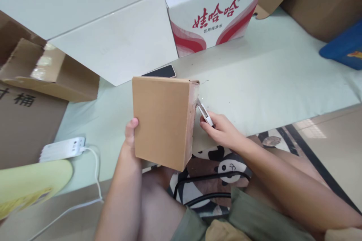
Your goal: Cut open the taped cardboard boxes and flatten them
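Observation:
A brown cardboard box (161, 120) is held upright and slightly tilted over the front edge of the table. My left hand (130, 130) grips its left side, with the thumb tip showing at the edge and the other fingers hidden behind. In my right hand (219, 128) is a silver box cutter (205, 113), fingers wrapped round its body. Its tip meets the box's right side, where clear tape (193, 99) covers the seam. The blade itself is too small to make out.
Behind the box lies a dark flat device (161, 71). White cartons (215, 22) stand along the back, brown cartons (76, 79) at the left. A white power bank (63, 148) with a cable, a yellow object (36, 180) and a blue object (343, 47) flank the table (268, 75).

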The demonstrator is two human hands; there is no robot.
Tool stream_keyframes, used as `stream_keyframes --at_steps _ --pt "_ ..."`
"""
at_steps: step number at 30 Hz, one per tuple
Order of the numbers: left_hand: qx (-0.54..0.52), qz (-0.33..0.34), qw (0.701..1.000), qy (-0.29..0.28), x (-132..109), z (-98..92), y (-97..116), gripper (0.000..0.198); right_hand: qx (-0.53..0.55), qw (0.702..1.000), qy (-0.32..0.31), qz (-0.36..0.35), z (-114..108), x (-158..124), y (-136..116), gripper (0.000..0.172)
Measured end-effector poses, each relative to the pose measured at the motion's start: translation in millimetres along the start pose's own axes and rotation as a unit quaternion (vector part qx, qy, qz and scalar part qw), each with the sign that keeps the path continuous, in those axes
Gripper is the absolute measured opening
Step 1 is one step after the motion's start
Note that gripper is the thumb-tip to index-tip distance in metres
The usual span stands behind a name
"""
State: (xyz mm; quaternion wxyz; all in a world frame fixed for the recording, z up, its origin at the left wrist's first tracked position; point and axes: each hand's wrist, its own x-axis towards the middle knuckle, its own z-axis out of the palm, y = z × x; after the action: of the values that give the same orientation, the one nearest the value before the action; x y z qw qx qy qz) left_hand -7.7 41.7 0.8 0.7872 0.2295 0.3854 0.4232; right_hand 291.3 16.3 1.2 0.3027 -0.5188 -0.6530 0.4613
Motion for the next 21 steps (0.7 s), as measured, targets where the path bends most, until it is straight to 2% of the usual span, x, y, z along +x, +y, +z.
stream_keyframes --at_steps 5,11,17,21 --pt "-0.001 -0.01 1.0 -0.012 -0.7 -2.1 0.1 0.06 0.001 1.0 0.002 -0.006 0.1 0.1 -0.1 0.018" --pt "0.004 -0.009 0.999 0.033 0.6 -4.8 -0.6 0.058 -0.001 1.0 0.006 -0.007 -0.7 -1.1 -1.1 0.019" --pt "0.018 0.006 0.999 0.046 0.6 -7.5 -4.4 0.056 -0.007 1.0 0.0 0.007 -0.8 -1.8 -1.6 0.02" --pt "0.019 0.022 0.997 0.074 0.0 -2.7 -4.3 0.056 -0.001 1.0 0.008 0.013 -0.4 -1.6 -2.1 0.022"
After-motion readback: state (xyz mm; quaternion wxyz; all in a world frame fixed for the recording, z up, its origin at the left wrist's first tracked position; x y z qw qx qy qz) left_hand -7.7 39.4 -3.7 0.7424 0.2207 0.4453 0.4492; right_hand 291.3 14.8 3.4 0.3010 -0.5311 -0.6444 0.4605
